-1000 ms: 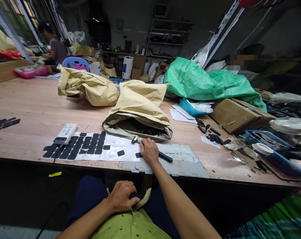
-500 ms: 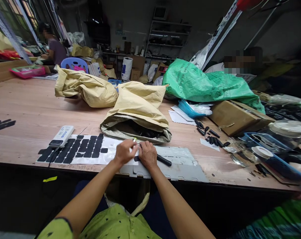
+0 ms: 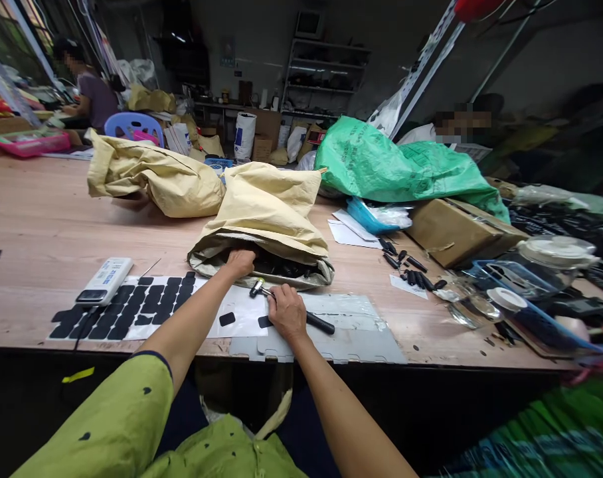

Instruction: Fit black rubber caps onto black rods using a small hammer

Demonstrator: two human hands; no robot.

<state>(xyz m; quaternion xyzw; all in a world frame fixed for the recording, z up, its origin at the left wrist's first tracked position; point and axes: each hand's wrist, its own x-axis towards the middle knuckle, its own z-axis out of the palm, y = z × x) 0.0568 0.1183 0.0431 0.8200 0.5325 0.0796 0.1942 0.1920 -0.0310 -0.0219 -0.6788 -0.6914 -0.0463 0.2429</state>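
Note:
My left hand (image 3: 242, 261) reaches into the mouth of a beige sack (image 3: 274, 206) lying on the table, and its fingers are hidden inside. Dark pieces (image 3: 286, 267) show within the sack, too shadowed to name. My right hand (image 3: 288, 311) is closed round a small hammer (image 3: 321, 323), whose black handle points right. The metal head, with a pale face, lies left of the fingers, just in front of the sack. Beneath this hand is a grey sheet (image 3: 351, 342). Beside it, a loose black rounded pad (image 3: 227, 319) lies on white paper.
A white device (image 3: 105, 282) and several black pads (image 3: 125, 309) lie at left. Small black parts (image 3: 416, 279), a cardboard box (image 3: 461, 232) and clear jars (image 3: 555, 265) stand at right. Behind are another beige sack (image 3: 167, 176) and a green sack (image 3: 401, 166). A person (image 3: 95, 96) sits far left.
My left hand has moved from beside the hammer's head up into the sack's mouth. My right hand stays on the hammer, whose head now shows. The view has shifted slightly right.

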